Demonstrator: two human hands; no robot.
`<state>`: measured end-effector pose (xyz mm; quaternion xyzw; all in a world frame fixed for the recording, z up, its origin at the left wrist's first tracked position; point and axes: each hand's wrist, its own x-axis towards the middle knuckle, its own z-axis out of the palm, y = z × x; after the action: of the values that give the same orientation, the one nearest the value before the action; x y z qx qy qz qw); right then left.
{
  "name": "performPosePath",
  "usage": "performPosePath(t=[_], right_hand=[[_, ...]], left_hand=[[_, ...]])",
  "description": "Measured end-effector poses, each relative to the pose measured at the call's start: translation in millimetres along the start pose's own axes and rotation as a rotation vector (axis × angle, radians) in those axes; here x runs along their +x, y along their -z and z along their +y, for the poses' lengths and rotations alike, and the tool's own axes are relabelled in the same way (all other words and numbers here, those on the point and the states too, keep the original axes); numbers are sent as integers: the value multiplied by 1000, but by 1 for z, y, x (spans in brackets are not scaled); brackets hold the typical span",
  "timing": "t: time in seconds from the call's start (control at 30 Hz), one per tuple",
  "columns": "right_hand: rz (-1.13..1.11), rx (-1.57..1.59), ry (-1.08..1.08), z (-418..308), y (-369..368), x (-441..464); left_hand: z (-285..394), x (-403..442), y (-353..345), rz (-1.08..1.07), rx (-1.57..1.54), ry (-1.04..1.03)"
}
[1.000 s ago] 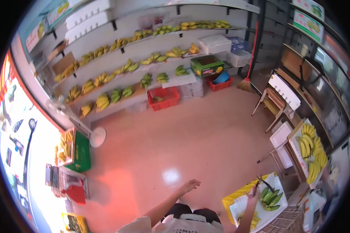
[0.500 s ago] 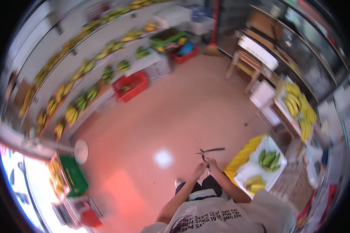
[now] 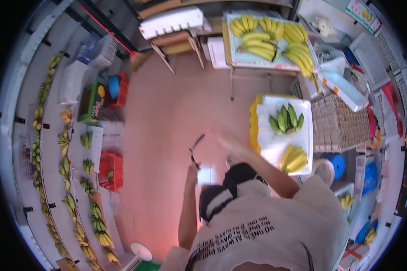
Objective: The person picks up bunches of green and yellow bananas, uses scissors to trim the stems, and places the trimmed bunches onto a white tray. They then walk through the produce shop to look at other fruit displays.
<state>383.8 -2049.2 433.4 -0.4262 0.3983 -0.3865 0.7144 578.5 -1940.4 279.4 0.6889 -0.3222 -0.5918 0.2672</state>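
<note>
My left hand (image 3: 192, 170) is closed around a dark curved knife-like tool (image 3: 195, 148), its blade pointing up over the floor. My right hand (image 3: 219, 137) is smeared by motion and reaches out over the floor, left of a yellow crate (image 3: 254, 124). On the crate's white lining (image 3: 269, 147) lie a green banana bunch (image 3: 286, 120) and, nearer my body, a yellow bunch (image 3: 295, 159). Neither bunch is touched by a hand.
Yellow bananas (image 3: 257, 45) cover a table at the top. A wicker basket (image 3: 339, 122) stands right of the crate. Banana shelves (image 3: 54, 158) line the left, with a red crate (image 3: 111, 171) beside them. A stool (image 3: 178, 45) and broom (image 3: 138, 58) are at the top.
The view has turned right towards the crate and table. My hands, together half a second ago, are now apart; the tool, earlier in my right hand, is now in my left.
</note>
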Motion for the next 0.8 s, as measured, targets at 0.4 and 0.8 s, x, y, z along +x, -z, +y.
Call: performPosePath(t=[0.4, 0.8], right_hand=[[3, -199, 543, -190, -31, 79], [319, -616, 529, -169, 32, 173]], left_hand=[[96, 108, 24, -42, -262, 286], [112, 217, 85, -111, -138, 409]])
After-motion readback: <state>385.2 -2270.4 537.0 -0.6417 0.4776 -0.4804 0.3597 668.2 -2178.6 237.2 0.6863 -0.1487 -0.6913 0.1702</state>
